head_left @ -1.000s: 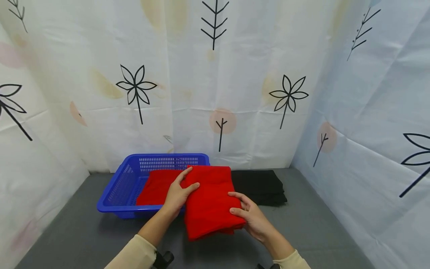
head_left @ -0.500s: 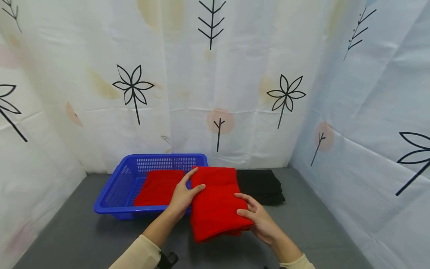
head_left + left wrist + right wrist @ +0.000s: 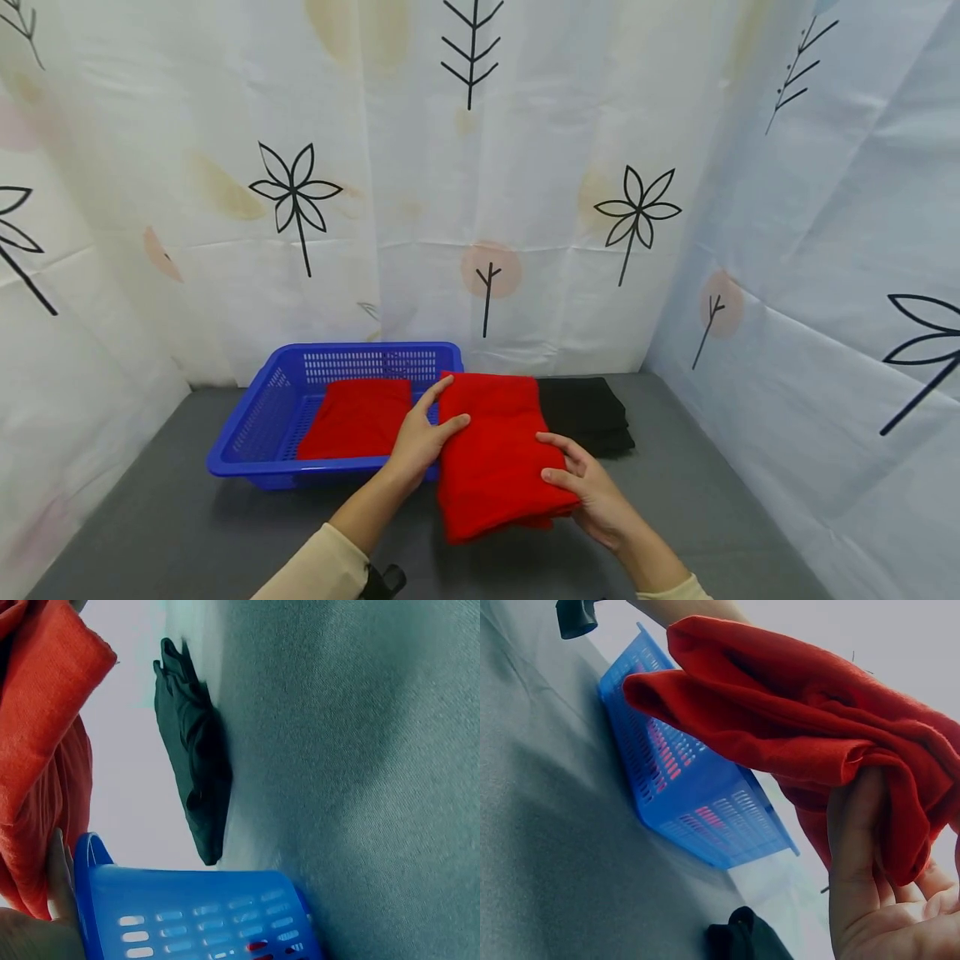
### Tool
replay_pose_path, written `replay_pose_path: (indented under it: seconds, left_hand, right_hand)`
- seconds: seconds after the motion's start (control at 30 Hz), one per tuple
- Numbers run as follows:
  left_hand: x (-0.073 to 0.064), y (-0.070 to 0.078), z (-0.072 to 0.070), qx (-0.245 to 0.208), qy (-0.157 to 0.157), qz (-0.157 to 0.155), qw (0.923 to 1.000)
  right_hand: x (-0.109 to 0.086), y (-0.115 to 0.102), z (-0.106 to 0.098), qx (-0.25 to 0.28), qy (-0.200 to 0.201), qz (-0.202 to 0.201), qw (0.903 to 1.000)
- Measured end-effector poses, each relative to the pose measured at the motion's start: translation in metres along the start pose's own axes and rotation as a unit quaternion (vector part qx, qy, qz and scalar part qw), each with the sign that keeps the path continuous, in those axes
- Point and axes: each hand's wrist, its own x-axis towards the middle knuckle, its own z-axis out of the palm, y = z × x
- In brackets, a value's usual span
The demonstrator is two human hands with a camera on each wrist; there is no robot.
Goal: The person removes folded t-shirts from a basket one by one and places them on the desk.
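Note:
A folded red cloth (image 3: 498, 458) is held up above the table between both hands, its layered folds facing the right wrist camera. My left hand (image 3: 422, 437) grips its left edge, thumb on top and the other fingers partly hidden. The right hand (image 3: 592, 492) pinches the near right corner; in the right wrist view some of its fingers lie under the cloth. To the left stands a blue plastic basket (image 3: 258, 467) with a second folded red cloth (image 3: 360, 417) lying flat inside it. Behind the held cloth, a folded black cloth (image 3: 588, 412) lies on the table.
The grey table surface (image 3: 712, 508) reaches back to a white patterned curtain (image 3: 420, 292), which also hangs along both sides. The basket's right rim is close behind the left hand. A black strap device (image 3: 384, 581) is worn at the left wrist.
Both hands have carried the red cloth a little to the right, away from over the basket. More of the cloth inside the basket shows now. The grips look the same.

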Motion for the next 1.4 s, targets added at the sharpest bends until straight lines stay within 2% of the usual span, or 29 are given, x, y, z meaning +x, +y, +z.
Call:
replay_pose_path:
  seconds: [0.33,0.73,1.0,1.2,1.4]
  left_hand:
    - [-0.002,0.000,0.016,-0.035,-0.021,0.003,0.9992]
    - [-0.005,0.002,0.031,-0.045,-0.043,0.014,0.9979]
    - [-0.005,0.000,0.040,-0.042,-0.053,0.009,0.9977]
    - [-0.002,-0.003,0.047,-0.038,-0.050,0.022,0.9978]
    - [-0.001,-0.004,0.054,-0.046,-0.062,0.022,0.9968]
  right_hand:
    - [-0.010,-0.002,-0.014,0.006,0.006,-0.014,0.9999]
    - [-0.024,-0.003,-0.023,-0.010,0.041,0.010,0.9990]
    - [-0.030,-0.001,-0.029,-0.007,0.048,0.003,0.9988]
    - [-0.031,-0.002,-0.033,-0.016,0.062,0.007,0.9979]
    - [-0.035,-0.002,-0.040,-0.021,0.065,0.000,0.9977]
